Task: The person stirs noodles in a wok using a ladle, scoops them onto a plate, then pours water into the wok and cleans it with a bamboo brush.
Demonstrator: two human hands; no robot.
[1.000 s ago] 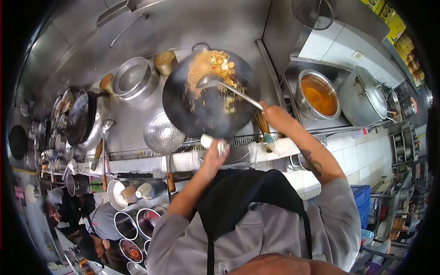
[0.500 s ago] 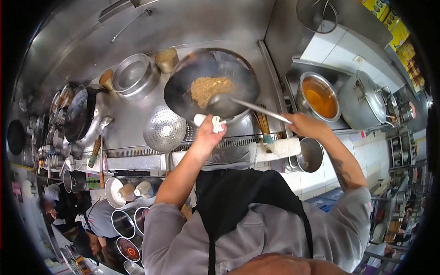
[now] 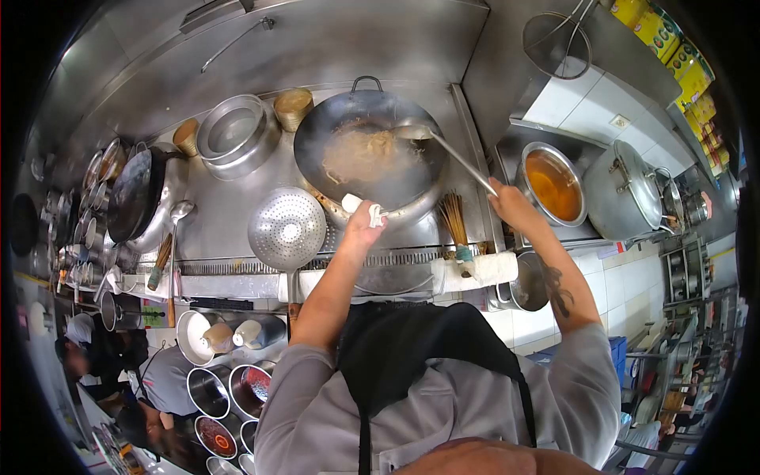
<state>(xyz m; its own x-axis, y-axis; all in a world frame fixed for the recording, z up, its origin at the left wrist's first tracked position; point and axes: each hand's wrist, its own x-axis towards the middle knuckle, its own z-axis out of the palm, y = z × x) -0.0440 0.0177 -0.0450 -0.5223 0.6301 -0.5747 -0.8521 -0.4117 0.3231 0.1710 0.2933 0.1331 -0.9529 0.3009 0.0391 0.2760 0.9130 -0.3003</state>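
A dark wok (image 3: 396, 178) sits over the burner, with noodles (image 3: 360, 154) in it, partly blurred by steam. My left hand (image 3: 365, 226) is closed round a white cloth (image 3: 375, 214) at the wok's near edge; the cloth hides the grip beneath. In my right hand (image 3: 511, 204) is the end of a long-handled ladle (image 3: 463, 162). The ladle's bowl is over the right part of the wok, beside the noodles. A bamboo brush (image 3: 454, 226) rests between the wok and the front ledge.
Left of the wok lie a perforated strainer (image 3: 286, 228) and stacked metal pots (image 3: 237, 138). At right stand a pot of orange liquid (image 3: 552, 186) and a lidded pot (image 3: 625, 194). Sauce containers (image 3: 215, 437) are at lower left, near other people (image 3: 170, 380).
The wok tilted and has levelled again, while the noodles gathered and then spread. The ladle moved from over the noodles to the wok's right side. My right hand moved up and right overall.
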